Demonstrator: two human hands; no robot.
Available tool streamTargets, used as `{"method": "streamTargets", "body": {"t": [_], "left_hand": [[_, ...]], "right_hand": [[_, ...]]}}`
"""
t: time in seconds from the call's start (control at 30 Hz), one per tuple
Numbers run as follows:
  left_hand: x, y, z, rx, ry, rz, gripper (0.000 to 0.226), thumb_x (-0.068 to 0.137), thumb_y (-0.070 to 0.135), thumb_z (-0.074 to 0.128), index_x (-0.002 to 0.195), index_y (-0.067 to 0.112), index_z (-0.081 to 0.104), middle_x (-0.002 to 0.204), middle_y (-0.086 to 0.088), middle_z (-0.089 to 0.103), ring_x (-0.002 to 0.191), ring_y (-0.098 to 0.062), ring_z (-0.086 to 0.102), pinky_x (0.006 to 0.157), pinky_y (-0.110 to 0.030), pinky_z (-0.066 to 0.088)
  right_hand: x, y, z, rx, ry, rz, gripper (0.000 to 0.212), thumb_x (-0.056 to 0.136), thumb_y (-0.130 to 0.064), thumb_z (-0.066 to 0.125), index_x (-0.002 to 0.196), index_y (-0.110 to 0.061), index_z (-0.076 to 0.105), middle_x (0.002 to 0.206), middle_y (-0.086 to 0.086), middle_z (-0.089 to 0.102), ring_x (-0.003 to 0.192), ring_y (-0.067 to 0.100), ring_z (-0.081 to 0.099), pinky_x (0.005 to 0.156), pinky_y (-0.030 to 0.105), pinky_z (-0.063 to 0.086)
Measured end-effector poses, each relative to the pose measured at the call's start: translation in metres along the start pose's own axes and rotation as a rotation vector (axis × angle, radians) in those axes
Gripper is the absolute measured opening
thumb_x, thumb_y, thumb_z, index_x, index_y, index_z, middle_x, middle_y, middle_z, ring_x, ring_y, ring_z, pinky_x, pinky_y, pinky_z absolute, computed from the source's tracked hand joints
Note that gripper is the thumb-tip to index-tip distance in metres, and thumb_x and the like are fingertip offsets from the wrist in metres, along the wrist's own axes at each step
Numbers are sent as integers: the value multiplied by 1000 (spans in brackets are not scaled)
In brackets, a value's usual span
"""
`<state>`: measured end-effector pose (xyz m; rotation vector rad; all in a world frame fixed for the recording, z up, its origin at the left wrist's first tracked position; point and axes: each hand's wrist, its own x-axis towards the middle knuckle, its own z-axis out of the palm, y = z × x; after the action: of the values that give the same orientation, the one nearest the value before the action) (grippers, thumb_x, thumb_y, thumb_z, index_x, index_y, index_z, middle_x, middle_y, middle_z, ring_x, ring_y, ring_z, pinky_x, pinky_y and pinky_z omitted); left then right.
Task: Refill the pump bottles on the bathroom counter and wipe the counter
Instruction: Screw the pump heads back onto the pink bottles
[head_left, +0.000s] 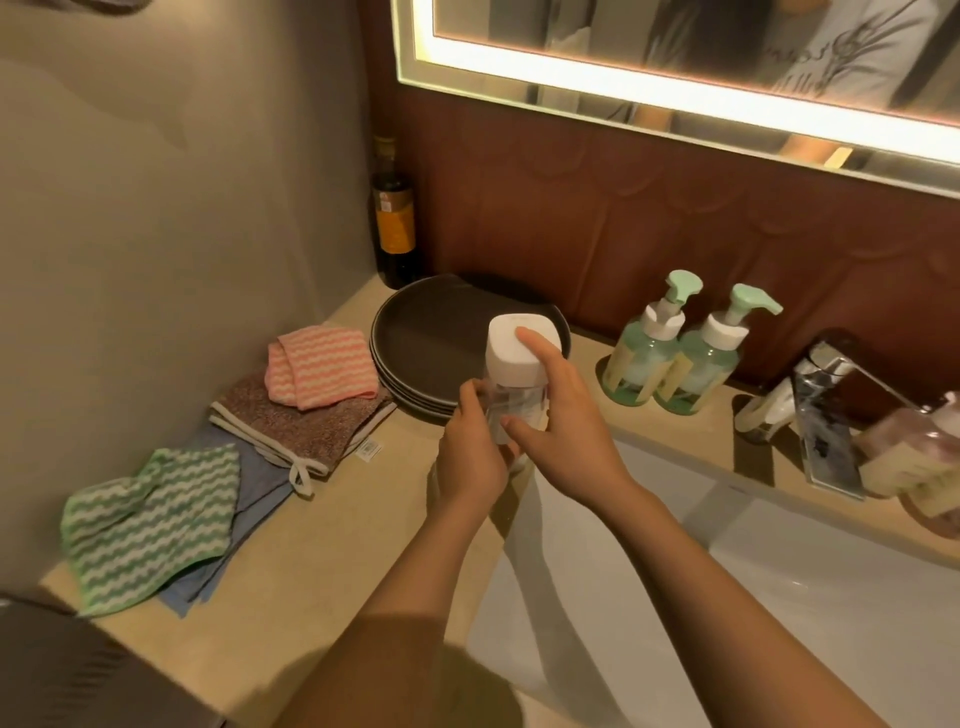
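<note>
A clear bottle with a square white cap (514, 358) is held upright over the counter's edge beside the sink. My left hand (470, 447) wraps its lower body. My right hand (563, 421) grips it from the right, with the index finger lying on top of the white cap. Two green pump bottles (641, 358) (701, 371) with mint pump heads stand side by side on the back ledge, to the right of my hands. Folded cloths lie on the beige counter (332, 525): a green striped one (150, 525), a pink striped one (319, 371), a brown one (306, 426).
A stack of dark plates (431, 338) sits behind the held bottle. A dark glass bottle with an orange label (393, 218) stands in the corner. A chrome tap (821, 410) and a wrapped item (909, 457) are at right. The white sink (779, 623) lies below my right arm.
</note>
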<state>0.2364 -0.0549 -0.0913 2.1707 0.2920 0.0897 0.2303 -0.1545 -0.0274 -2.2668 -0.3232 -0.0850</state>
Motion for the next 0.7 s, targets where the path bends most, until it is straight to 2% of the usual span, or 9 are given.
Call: {"method": "streamTargets", "body": {"t": [0.1,0.17,0.27,0.37,0.53,0.7], "left_hand": [[-6,-6,2,27,-64,-27,100,82,22,71,149,31,-2,141,-4,46,123,-25,52,94,-46,51],[-15,-10,-1,30,-79,-60,111,78,25,76,148,36,-9,146,-4,41,128,-26,47,97,-48,48],[-32,-19,-3,1,-65,-94,97,80,29,74,150,31,6,151,-2,33,136,-27,36,104,-48,42],[-57,-31,-7,-4,-80,-87,76,85,30,68,147,25,25,147,1,38,132,-22,40,101,-37,43],[-102,-33,-10,-56,-174,-5,47,91,25,61,135,23,45,134,2,52,121,-15,50,98,-31,46],[-144,9,15,17,-338,229,34,93,31,57,127,29,52,122,11,56,111,-8,52,90,-21,44]], "right_hand": [[-3,-1,-3,64,-22,-28,95,84,-17,68,142,-47,-1,155,-9,17,140,14,24,105,32,35],[-7,-1,-7,120,-12,-42,100,83,-18,70,138,-49,-9,156,-11,14,141,14,20,109,37,30],[-13,4,-12,173,28,0,101,83,-23,70,139,-51,-9,156,-15,9,143,18,19,113,44,27],[-28,11,-16,213,49,90,94,84,-32,68,142,-50,-4,158,-11,8,141,22,26,111,46,32],[-73,27,-26,267,62,213,73,89,-33,60,147,-34,16,152,-1,30,133,22,40,102,35,38],[-142,55,-46,329,212,333,49,92,-30,57,137,-28,39,129,-6,52,121,12,50,91,20,39]]}}
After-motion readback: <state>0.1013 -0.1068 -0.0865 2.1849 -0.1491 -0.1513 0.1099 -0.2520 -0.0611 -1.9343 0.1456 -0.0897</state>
